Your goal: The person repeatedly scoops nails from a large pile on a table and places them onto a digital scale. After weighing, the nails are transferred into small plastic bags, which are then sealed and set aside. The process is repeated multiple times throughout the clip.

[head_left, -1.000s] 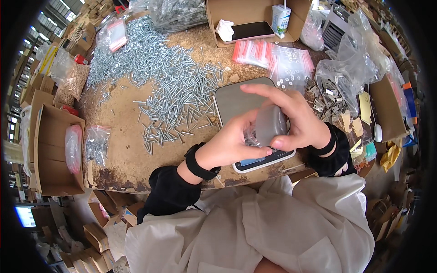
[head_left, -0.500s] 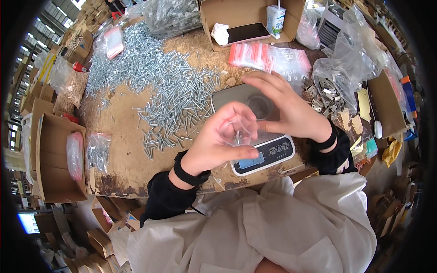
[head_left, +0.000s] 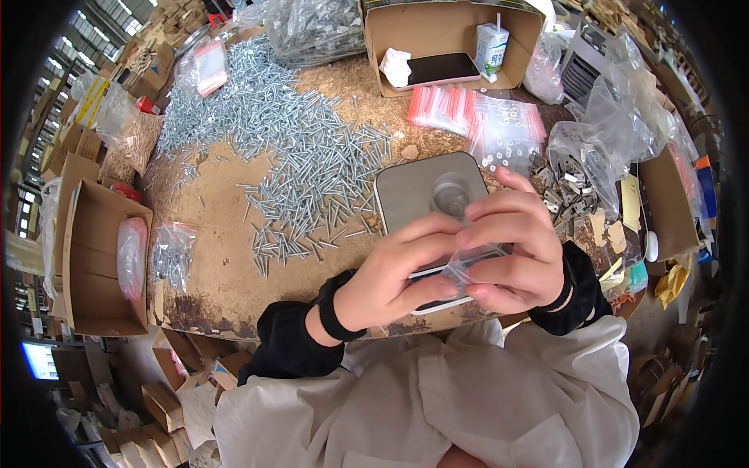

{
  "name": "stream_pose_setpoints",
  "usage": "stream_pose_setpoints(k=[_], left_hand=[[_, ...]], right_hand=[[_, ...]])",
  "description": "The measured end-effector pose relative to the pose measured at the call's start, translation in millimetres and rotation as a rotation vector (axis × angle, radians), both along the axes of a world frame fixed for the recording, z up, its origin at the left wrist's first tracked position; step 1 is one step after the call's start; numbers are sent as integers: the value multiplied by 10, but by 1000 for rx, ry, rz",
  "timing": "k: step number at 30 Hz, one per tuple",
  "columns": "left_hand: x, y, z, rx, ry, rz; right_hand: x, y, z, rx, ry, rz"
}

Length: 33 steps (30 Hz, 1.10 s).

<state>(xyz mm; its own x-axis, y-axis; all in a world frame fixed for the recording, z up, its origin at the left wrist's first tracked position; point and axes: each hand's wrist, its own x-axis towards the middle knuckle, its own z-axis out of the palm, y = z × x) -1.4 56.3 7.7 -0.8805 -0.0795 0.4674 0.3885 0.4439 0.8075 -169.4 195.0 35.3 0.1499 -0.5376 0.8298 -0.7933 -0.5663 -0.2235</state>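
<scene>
Both my hands meet over the front of a kitchen-type scale (head_left: 402, 191), pinching a small clear plastic bag (head_left: 459, 269) between them. My left hand (head_left: 398, 273) is closed on the bag's left side, thumb toward me. On its other side my right hand (head_left: 519, 249) grips the plastic with bent fingers. What the bag contains is hidden by my fingers. A small round cup (head_left: 452, 193) stands on the scale's metal plate, beyond my hands. The scale's display is mostly covered. Left of the scale spreads a large heap of silvery screws (head_left: 312, 168).
Flat zip bags (head_left: 507, 129) with red edges lie behind the scale. A cardboard box (head_left: 437, 39) holds a phone (head_left: 443, 69) and a drink carton (head_left: 491, 48). Metal pieces (head_left: 569, 191) lie at the right. A filled bag (head_left: 173, 256) lies near the left box (head_left: 97, 265).
My right hand has come down off the scale plate and closed on the bag. My left hand has moved right and lower with it. The cup is now uncovered. The view has shifted slightly.
</scene>
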Motion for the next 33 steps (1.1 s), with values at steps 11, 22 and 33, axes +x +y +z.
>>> stream_pose_setpoints(k=[11, 22, 33], left_hand=[[11, 49, 83, -123, 153, 187], [0, 5, 59, -236, 247, 141], [56, -32, 133, -200, 277, 177]], right_hand=[[9, -47, -36, 116, -54, 29], [31, -65, -59, 400, -315, 235], [66, -37, -46, 391, -388, 288]])
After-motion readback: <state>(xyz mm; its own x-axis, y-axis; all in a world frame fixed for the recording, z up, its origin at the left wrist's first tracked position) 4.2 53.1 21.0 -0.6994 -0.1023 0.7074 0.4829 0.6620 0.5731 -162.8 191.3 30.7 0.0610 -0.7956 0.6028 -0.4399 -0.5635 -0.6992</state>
